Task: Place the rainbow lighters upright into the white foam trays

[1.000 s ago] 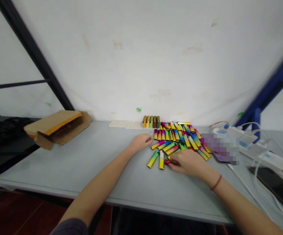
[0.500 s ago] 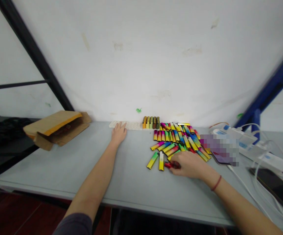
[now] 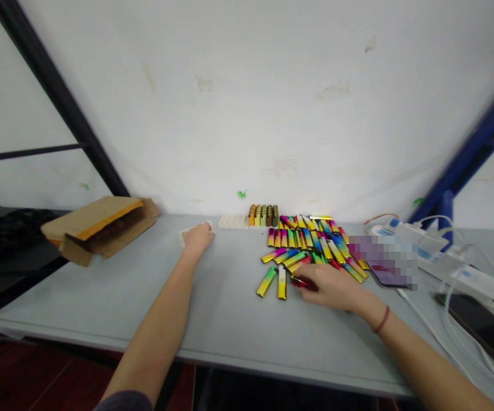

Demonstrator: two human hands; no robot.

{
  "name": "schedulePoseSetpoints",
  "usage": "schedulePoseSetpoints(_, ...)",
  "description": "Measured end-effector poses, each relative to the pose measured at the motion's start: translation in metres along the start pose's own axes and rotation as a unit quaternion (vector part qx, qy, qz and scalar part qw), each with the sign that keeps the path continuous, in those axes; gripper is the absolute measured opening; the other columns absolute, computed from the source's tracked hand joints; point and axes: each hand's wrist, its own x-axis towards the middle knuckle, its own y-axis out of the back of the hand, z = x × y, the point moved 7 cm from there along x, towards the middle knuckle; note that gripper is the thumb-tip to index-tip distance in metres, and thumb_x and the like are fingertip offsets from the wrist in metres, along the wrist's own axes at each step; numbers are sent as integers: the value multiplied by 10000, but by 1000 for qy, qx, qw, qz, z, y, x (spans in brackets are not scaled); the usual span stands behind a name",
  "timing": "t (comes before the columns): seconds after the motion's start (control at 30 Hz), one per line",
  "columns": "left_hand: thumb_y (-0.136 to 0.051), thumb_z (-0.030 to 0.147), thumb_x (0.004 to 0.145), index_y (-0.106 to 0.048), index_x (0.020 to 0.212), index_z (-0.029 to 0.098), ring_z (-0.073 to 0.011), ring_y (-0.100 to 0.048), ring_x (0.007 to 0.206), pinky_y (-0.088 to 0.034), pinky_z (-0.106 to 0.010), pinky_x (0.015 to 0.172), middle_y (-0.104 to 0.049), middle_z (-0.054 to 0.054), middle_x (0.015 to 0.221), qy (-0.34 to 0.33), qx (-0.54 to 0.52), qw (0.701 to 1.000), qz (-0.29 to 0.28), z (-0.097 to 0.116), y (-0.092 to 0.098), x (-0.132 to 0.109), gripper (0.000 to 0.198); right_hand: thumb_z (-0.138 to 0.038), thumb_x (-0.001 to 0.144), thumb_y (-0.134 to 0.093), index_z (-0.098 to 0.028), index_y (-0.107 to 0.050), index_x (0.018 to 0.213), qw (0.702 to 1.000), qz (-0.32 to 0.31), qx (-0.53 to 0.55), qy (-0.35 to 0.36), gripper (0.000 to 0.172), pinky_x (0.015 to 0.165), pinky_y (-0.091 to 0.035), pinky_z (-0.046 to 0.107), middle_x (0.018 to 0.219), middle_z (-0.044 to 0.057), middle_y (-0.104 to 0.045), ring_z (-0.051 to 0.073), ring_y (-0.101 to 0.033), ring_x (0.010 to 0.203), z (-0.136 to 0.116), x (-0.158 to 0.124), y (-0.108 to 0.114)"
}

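Observation:
My left hand (image 3: 198, 237) is closed on a white grid-patterned tray (image 3: 182, 236), whose edges show on both sides of the fingers. A second white tray (image 3: 233, 222) lies flat to the right of it. Against that one stands a block of upright lighters (image 3: 263, 216) in orange, green and brown rows. My right hand (image 3: 326, 285) grips a red lighter (image 3: 303, 283), partly hidden by the fingers. Two loose lighters, a green-yellow one (image 3: 266, 282) and a yellow one with a white top (image 3: 282, 283), lie just left of it. Behind spread many shiny multicoloured lighters (image 3: 298, 238).
An open brown paper bag (image 3: 101, 220) lies at the left. To the right are a phone (image 3: 384, 265), partly blurred out, a white power strip (image 3: 465, 277) with cables, and a dark phone (image 3: 482, 328). A white wall (image 3: 247, 114) bounds the table's back.
My left hand has drawn one white tray left and toward me, parting it from the other, and its fingers have closed. My right hand has turned the red lighter slightly.

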Motion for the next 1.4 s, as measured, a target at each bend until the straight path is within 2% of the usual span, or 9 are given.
schedulePoseSetpoints(0.13,-493,386,880,-644,1039,223,-247,-629,991,-469,-300,780,-684,-74,1065,-42,-10,999,-31,18,16,-13,273,-298,917,-405,-173,-499,1125,992,84,83,-34,260,717,-417,306,971,90,-626,199,-585,834,11,-1,15)
schedulePoseSetpoints(0.27,-439,356,920,-634,1022,209,-212,-639,930,-458,-268,750,-693,-64,1004,-154,-15,988,-13,66,34,-42,265,-345,935,-381,-171,-468,1157,979,140,127,-81,295,707,-424,308,950,83,-631,198,-589,809,24,-4,22)
schedulePoseSetpoints(0.53,-565,307,849,-608,948,215,-217,-629,875,-458,-286,744,-659,-49,925,-314,0,945,-87,130,15,-103,142,-398,941,-370,-197,-541,1016,982,101,148,-58,274,703,-415,310,883,58,-623,190,-568,777,7,4,10)
schedulePoseSetpoints(0.67,-710,420,719,-523,1131,237,-259,-558,1048,-445,-329,858,-572,-80,1143,-326,-23,940,-98,122,18,-101,487,-492,902,-417,-209,-513,919,943,168,265,-115,299,605,-409,273,745,17,-561,158,-530,671,21,5,9)
schedulePoseSetpoints(0.8,-759,551,576,-325,1381,288,-350,-415,1234,-422,-428,924,-420,-132,1352,-248,-11,954,-167,91,13,-83,951,-659,834,-373,-226,-404,667,805,226,499,-229,466,358,-203,212,483,-69,-302,80,-259,381,50,3,-2)
schedulePoseSetpoints(0.93,-697,544,646,-372,1379,179,-314,-511,1153,-408,-373,960,-493,-150,1293,-238,-10,948,-212,80,0,-70,880,-638,804,-340,-232,-326,526,703,240,611,-275,492,327,-83,197,399,-91,-164,58,-121,326,64,1,-8)
schedulePoseSetpoints(1.13,-644,644,643,-360,1399,137,-316,-430,1247,-329,-361,1039,-429,-157,1389,-281,-32,941,-186,84,-11,-58,953,-487,790,-298,-235,-290,478,634,269,677,-259,401,322,-72,200,378,-82,-135,63,-79,316,78,-5,-2)
schedulePoseSetpoints(1.27,-638,701,582,-251,1458,125,-327,-318,1332,-291,-374,1068,-298,-173,1478,-262,-33,939,-221,69,-13,-53,1117,-513,792,-324,-236,-279,511,632,312,661,-256,397,327,-75,208,382,-82,-143,65,-86,321,86,-8,1)
schedulePoseSetpoints(1.4,-667,659,548,-322,1432,172,-321,-363,1305,-313,-370,1053,-349,-156,1448,-228,-26,942,-244,50,-15,-45,1066,-556,799,-324,-237,-274,533,638,326,647,-262,419,327,-77,214,389,-82,-143,68,-80,333,89,-10,2)
